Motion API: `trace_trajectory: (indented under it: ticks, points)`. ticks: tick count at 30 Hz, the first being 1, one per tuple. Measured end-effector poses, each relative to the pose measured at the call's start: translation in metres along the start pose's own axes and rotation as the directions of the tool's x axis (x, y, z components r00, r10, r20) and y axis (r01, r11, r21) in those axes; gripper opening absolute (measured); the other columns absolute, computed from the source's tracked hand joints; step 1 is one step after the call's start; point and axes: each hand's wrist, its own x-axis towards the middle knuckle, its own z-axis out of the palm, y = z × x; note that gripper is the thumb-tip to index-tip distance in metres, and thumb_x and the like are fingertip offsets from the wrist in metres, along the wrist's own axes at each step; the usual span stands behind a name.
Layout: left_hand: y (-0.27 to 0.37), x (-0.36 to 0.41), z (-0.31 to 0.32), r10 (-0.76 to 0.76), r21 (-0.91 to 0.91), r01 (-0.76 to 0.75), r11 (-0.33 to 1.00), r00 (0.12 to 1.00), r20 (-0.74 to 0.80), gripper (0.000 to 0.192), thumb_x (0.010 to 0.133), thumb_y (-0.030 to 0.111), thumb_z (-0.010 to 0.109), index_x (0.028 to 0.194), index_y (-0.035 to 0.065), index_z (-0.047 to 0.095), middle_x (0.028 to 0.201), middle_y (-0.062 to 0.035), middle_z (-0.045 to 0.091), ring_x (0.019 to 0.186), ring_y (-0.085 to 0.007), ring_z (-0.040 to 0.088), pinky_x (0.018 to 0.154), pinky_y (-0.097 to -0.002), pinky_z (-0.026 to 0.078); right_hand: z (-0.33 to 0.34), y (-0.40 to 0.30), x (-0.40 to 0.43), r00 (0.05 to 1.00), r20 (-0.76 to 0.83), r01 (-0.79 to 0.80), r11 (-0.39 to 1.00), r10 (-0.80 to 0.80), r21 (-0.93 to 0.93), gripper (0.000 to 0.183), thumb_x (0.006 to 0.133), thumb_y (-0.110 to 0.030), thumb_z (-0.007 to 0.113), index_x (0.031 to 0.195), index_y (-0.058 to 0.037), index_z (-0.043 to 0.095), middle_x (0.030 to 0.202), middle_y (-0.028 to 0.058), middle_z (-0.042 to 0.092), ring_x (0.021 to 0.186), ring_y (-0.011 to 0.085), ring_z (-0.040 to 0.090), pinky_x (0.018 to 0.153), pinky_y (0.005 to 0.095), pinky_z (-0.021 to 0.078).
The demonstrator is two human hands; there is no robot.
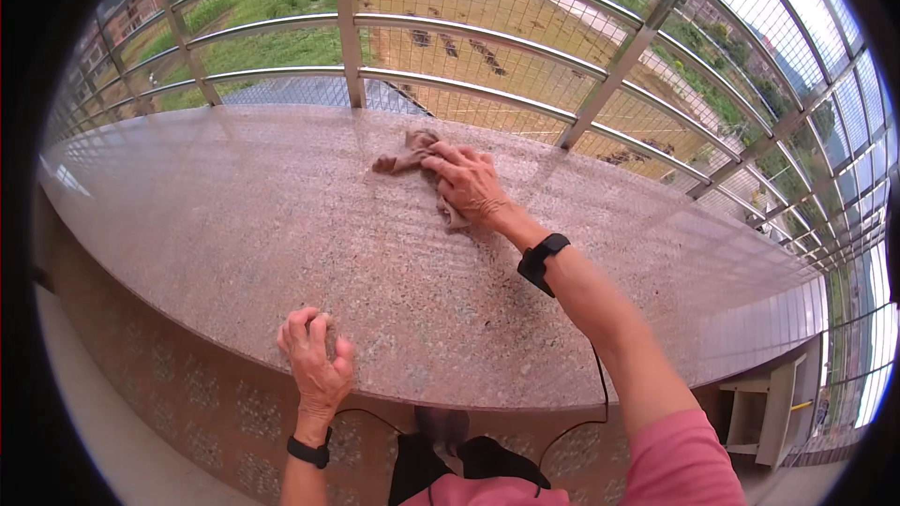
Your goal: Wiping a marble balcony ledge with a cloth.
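Observation:
A crumpled brown cloth [406,158] lies on the speckled granite countertop [281,225], close to its far edge. My right hand [467,179] presses on the cloth with fingers spread over it; part of the cloth shows beyond the fingertips and another fold below the palm. Nearer to me, my left hand [320,358] is at the front edge of the countertop with its fingers loosely curled. No held object shows clearly in it, though its palm side is partly hidden. Each wrist wears a black band.
Metal railings with wire mesh [464,24] rise along the countertop's far edge. A thin black cable [603,379] hangs over the front edge near my right arm. At the lower right stands an open shelf unit [763,407]. Patterned floor tiles [260,411] lie below.

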Motion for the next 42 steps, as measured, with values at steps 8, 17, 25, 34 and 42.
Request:
trace_trajectory:
  ticks: [8,17,25,34,42]
  points:
    - [0.004,0.000,0.010,0.007,0.039,-0.005,0.999,0.998,-0.062,0.028,0.077,0.015,0.060,0.101,0.0037,0.055,0.113,-0.0153,0.051,0.109,-0.0355,0.050,0.097,-0.0499,0.036,0.009,-0.016,-0.031,0.905,-0.150,-0.421,0.886,0.397,-0.195,0.046,0.082,-0.018,0.059,0.127,-0.0072,0.058,0.141,0.0146,0.045,0.122,0.0369,0.045,0.093,0.0554,0.0407]
    - [-0.017,-0.007,0.011,0.112,0.059,-0.109,0.992,0.993,-0.044,0.018,0.092,0.015,0.050,0.104,0.0023,0.053,0.115,-0.0167,0.052,0.110,-0.0359,0.050,0.099,-0.0479,0.036,-0.010,-0.150,-0.134,0.943,0.029,0.311,0.909,-0.331,0.277,0.047,0.080,-0.022,0.063,0.126,-0.0120,0.060,0.139,0.0090,0.046,0.123,0.0280,0.046,0.091,0.0445,0.0403]
    - [-0.021,-0.005,0.013,0.086,0.058,-0.086,0.995,0.996,0.001,0.015,0.089,0.012,0.051,0.100,0.0028,0.051,0.115,-0.0154,0.051,0.110,-0.0343,0.050,0.099,-0.0486,0.036,-0.143,0.074,-0.288,0.884,-0.200,-0.462,0.855,0.422,-0.237,0.051,0.083,-0.021,0.062,0.132,-0.0118,0.057,0.141,0.0100,0.049,0.124,0.0322,0.048,0.100,0.0474,0.0421]
    - [-0.010,-0.002,0.012,0.106,0.109,-0.104,0.989,0.994,-0.017,0.020,0.086,0.016,0.055,0.102,0.0045,0.051,0.111,-0.0143,0.049,0.105,-0.0326,0.050,0.095,-0.0474,0.036,-0.195,0.053,-0.447,0.650,-0.316,-0.755,0.539,0.692,-0.373,0.053,0.083,-0.012,0.057,0.135,-0.0102,0.055,0.146,0.0116,0.044,0.123,0.0343,0.046,0.102,0.0477,0.0401]
    - [-0.016,-0.010,0.011,0.137,0.026,-0.136,0.990,0.989,-0.049,0.025,0.088,0.020,0.053,0.107,0.0029,0.055,0.115,-0.0150,0.052,0.110,-0.0330,0.050,0.095,-0.0454,0.037,-0.119,-0.058,-0.319,0.759,-0.239,-0.647,0.662,0.605,-0.378,0.053,0.076,-0.012,0.063,0.129,-0.0077,0.057,0.148,0.0180,0.038,0.125,0.0391,0.040,0.100,0.0514,0.0375]
